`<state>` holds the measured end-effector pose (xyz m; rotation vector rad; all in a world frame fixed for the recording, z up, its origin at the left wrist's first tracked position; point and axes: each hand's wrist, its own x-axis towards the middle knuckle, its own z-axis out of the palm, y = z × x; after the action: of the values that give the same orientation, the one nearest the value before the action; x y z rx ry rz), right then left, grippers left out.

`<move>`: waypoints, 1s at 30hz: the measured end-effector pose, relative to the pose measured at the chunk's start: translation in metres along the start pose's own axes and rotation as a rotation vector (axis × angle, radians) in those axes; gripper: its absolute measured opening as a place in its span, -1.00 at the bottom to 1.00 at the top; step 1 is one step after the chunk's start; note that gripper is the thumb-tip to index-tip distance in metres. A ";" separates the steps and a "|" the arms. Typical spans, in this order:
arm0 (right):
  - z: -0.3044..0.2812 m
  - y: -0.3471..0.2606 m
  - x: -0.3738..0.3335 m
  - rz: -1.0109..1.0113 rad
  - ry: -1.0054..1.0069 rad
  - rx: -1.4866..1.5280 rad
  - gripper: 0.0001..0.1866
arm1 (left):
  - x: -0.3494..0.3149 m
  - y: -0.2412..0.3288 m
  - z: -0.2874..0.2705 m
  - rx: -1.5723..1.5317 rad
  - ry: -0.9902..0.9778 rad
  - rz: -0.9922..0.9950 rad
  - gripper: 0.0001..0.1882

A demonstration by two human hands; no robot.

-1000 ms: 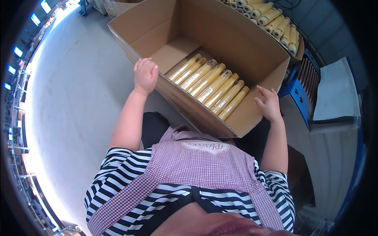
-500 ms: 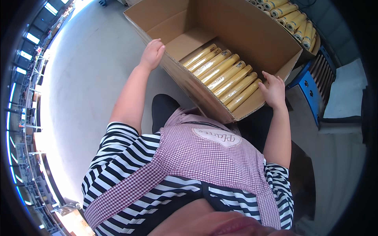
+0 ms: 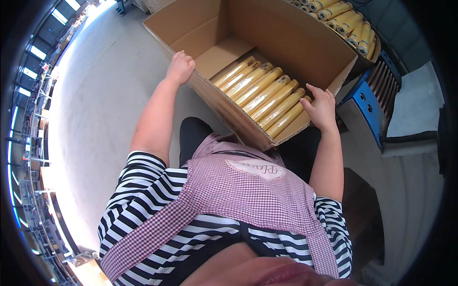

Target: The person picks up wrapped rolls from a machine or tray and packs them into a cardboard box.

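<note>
Grey concrete floor point(image 3: 109, 95) stretches away on the person's left, lit brightly from the far left. On it, close in front of the person, stands an open cardboard box point(image 3: 291, 38), its flaps up. A row of yellow rolls point(image 3: 262, 95) lies side by side along the box's bottom, packed against its near wall; a bare strip of cardboard shows at the box's far left corner.

Left hand point(image 3: 180, 67) rests on the top edge of the near wall, at the box's left corner, its grip curled narrow over the cardboard rim. Right hand point(image 3: 320, 107) sits at the box's right near corner, fingers spread wide and laid on the rim and the end of the nearest roll; whether it clasps anything I cannot tell.

Beyond the box's far right edge, more yellow rolls point(image 3: 343, 21) are stacked. Just right of the box is a blue metal frame point(image 3: 369, 107), with a pale grey sheet point(image 3: 412, 102) beside it.
</note>
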<state>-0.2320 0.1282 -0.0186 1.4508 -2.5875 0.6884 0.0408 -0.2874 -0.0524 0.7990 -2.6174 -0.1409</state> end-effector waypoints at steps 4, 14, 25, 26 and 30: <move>0.001 0.001 -0.001 0.011 -0.018 0.022 -0.46 | -0.006 -0.009 0.010 0.030 -0.006 -0.036 -0.62; 0.005 -0.002 -0.001 -0.020 0.012 0.039 -0.48 | -0.005 -0.023 0.023 -0.010 -0.064 -0.101 -0.59; 0.000 0.003 0.006 -0.020 -0.019 -0.006 -0.47 | -0.006 -0.009 0.027 -0.004 0.091 0.089 -0.68; 0.000 0.003 0.007 -0.017 -0.020 -0.019 -0.47 | -0.004 -0.009 0.032 -0.056 0.164 0.032 -0.68; -0.001 0.001 0.012 -0.009 -0.118 -0.116 -0.41 | -0.005 -0.023 0.032 -0.029 0.113 0.081 -0.70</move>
<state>-0.2396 0.1200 -0.0146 1.5091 -2.6562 0.4564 0.0441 -0.3046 -0.0882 0.6704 -2.5308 -0.1073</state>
